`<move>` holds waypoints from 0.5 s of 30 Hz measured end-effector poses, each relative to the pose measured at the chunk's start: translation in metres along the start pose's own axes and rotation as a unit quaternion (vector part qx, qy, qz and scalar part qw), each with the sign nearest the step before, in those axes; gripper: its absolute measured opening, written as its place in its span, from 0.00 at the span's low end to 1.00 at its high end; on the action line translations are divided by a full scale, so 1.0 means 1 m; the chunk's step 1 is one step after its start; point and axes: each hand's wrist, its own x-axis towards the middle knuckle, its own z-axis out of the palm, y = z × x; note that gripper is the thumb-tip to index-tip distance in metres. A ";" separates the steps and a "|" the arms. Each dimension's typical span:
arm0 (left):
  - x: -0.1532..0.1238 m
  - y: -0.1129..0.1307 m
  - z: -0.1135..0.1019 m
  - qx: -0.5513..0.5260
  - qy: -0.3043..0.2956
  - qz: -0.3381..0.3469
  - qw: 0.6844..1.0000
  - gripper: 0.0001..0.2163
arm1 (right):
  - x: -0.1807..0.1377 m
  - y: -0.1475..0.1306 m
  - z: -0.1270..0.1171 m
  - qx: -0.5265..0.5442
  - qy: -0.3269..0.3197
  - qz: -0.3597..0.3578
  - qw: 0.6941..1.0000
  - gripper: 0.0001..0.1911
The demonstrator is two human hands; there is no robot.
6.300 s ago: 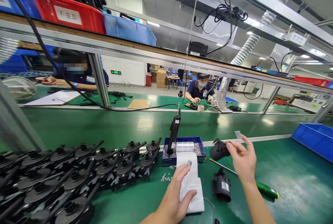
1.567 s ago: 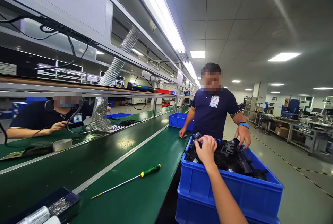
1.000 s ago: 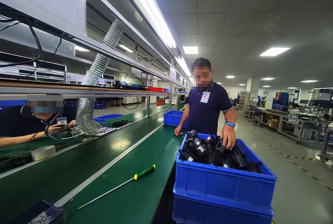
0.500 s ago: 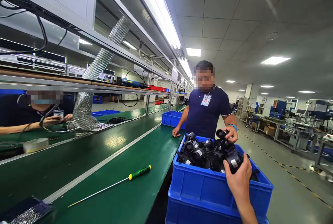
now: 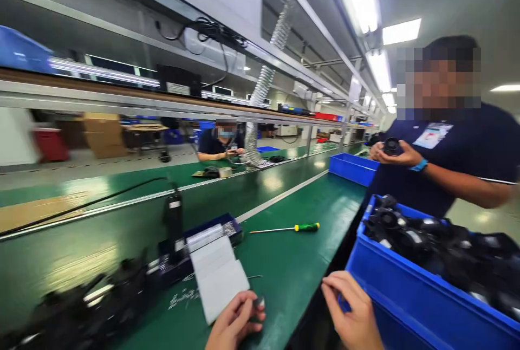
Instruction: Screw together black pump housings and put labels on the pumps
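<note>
My left hand (image 5: 235, 320) is closed around a small dark piece with a shiny spot (image 5: 259, 302), too blurred to name, above the green bench. Beside its fingers lies a white paper pad or sheet (image 5: 221, 277), with several small loose screws (image 5: 184, 297) to the left of it. My right hand (image 5: 353, 309) is in a pinch at the bench edge, in front of a blue crate (image 5: 390, 274). Whatever its fingertips hold, if anything, does not show. Black motor-like parts (image 5: 430, 247) fill the crate. A green-and-yellow screwdriver (image 5: 306, 227) lies farther along the bench.
Across the crate a co-worker (image 5: 442, 149) holds a round black part (image 5: 392, 146) in both hands. Dark parts (image 5: 93, 306) crowd the bench's left. A small-parts box (image 5: 231, 228) and a second blue crate (image 5: 353, 170) stand farther on. Another person sits beyond the bench.
My view has swung left. My right hand has left the black part in the crate and drawn back to the bench edge. My left hand has come into view. The co-worker has lifted a part out.
</note>
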 end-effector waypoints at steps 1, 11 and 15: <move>0.005 -0.004 -0.004 -0.009 -0.014 0.005 1.000 0.31 | 0.001 -0.004 0.022 0.065 -0.074 0.039 0.994 0.08; 0.022 -0.020 -0.023 0.034 -0.093 0.073 0.992 0.29 | 0.027 -0.017 0.127 0.211 -0.283 0.140 0.925 0.19; 0.027 -0.017 -0.020 0.031 -0.058 0.097 0.993 0.31 | 0.036 -0.007 0.138 0.236 -0.236 0.045 0.942 0.19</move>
